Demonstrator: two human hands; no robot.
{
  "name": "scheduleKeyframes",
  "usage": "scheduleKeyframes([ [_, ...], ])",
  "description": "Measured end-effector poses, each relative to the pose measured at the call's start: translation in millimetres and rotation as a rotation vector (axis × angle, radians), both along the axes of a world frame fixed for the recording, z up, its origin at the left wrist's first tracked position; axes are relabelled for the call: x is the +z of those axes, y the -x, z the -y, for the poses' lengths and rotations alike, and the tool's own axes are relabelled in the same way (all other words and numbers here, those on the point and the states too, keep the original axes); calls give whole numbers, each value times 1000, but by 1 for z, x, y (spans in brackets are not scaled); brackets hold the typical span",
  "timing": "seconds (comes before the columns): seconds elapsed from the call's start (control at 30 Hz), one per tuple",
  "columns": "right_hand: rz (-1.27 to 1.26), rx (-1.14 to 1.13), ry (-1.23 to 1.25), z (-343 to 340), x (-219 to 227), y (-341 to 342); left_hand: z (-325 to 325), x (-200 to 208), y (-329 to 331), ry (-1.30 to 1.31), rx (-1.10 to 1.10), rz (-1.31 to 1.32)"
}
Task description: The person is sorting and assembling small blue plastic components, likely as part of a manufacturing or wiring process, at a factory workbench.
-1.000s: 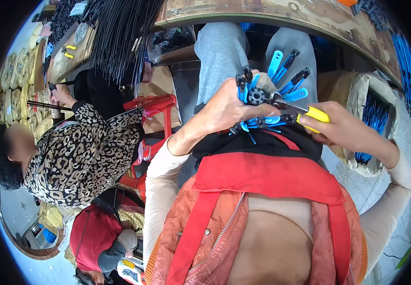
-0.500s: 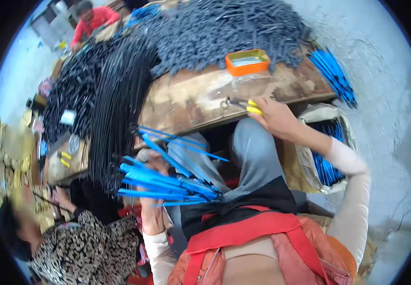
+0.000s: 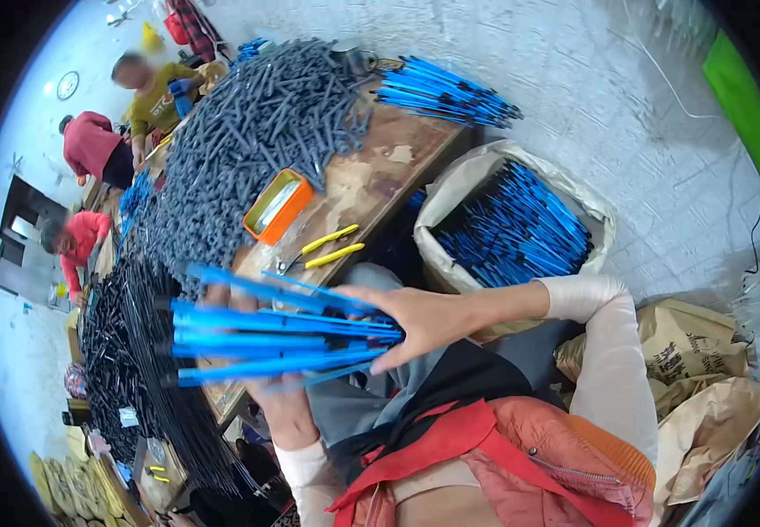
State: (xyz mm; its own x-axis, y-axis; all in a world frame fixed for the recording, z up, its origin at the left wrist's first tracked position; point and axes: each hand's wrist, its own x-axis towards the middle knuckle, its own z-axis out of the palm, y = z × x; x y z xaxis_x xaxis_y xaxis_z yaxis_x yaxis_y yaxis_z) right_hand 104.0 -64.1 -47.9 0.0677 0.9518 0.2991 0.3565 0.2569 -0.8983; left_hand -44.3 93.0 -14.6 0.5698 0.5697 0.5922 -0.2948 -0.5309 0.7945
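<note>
A loose, fanned bundle of slim blue strips with black ends [image 3: 248, 338] lies level above my lap, over the table's near edge. My left hand [image 3: 279, 400] holds it from below and behind, most of its fingers hidden by the strips. At the bundle's right end, my right hand [image 3: 424, 318] closes its thumb and fingers around the black tips. The strips are a little blurred by motion. Beyond the bundle, pliers with yellow handles [image 3: 331, 253] rest on the wooden table [image 3: 389, 171], next to an open orange tin [image 3: 261, 230].
A big heap of grey pieces [image 3: 248, 123] covers the far table. Long black rods [image 3: 178, 386] lie at left. More blue strips [image 3: 441, 92] sit on the right corner. A lined container of blue strips [image 3: 520, 228] stands right; paper sacks [image 3: 691, 342] lie nearer. Co-workers [image 3: 151, 101] are farther off.
The pliers have left my right hand and now lie on the table. That hand has come left onto the bundle, which has been raised. My view has swung right.
</note>
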Motion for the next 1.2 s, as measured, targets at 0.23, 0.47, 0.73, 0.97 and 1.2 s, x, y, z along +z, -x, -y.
scheduleKeyframes([
  [0.23, 62, -585, 29, 54, 20, -107, -34, -13, -114, 777, -188, 286],
  [0.47, 846, -969, -8, 31, -46, -270, 10, -62, -91, 899, -377, -233],
  [0.73, 1238, -1212, 333, 9, -67, -301, 18, -76, -88, 865, -462, -400],
  [0.97, 1397, -1159, 136, 13, -69, -272, 30, -78, -72, 850, -502, -487],
  [1.2, 1258, -1086, 25, 133, -72, -243, 36, -87, -81, 836, -563, -496],
])
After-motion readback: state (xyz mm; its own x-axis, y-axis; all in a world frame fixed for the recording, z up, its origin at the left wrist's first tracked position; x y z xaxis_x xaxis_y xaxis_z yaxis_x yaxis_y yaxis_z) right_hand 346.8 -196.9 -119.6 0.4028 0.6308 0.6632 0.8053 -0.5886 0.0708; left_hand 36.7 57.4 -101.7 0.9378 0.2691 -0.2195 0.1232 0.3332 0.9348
